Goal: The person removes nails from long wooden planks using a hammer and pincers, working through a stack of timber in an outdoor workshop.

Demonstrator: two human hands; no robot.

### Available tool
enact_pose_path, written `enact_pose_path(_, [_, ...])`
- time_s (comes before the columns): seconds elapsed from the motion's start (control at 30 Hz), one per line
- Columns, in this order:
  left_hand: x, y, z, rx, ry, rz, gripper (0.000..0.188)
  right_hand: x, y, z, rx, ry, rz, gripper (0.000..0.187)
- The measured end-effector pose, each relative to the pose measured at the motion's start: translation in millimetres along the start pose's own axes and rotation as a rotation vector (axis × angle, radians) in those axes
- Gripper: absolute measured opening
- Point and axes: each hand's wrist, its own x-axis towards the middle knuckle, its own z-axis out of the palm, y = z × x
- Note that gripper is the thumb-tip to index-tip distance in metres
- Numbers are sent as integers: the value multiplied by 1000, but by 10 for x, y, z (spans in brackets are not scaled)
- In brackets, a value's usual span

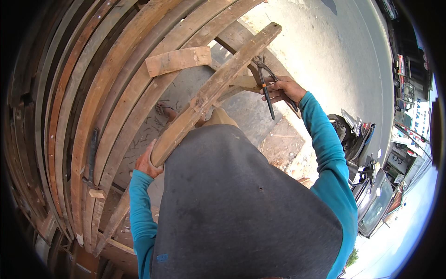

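Wooden plank (pixel 217 87); white signboard (pixel 415 122) (blue-lettered).

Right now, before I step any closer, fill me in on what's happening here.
A person's left hand grips the near end of a long wooden beam. The right hand holds dark pincers, handles spread, their head by the beam's far part; whether they bite on anything is unclear. A short wood block lies to the beam's left.

wooden beam (pixel 218 91): rough, matt | pincers (pixel 265 92): metal | shirt (pixel 241 200): matt cloth
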Motion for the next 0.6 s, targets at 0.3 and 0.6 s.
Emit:
enact_pose_path(0.3, [2, -35, 4, -32, -10, -7, 100, 131, 18, 15, 254, -75, 106, 30])
enact_pose_path(0.6, [68, 49, -323, -96, -101, -37, 108, 706, 302, 1521, 754, 503, -369, 21])
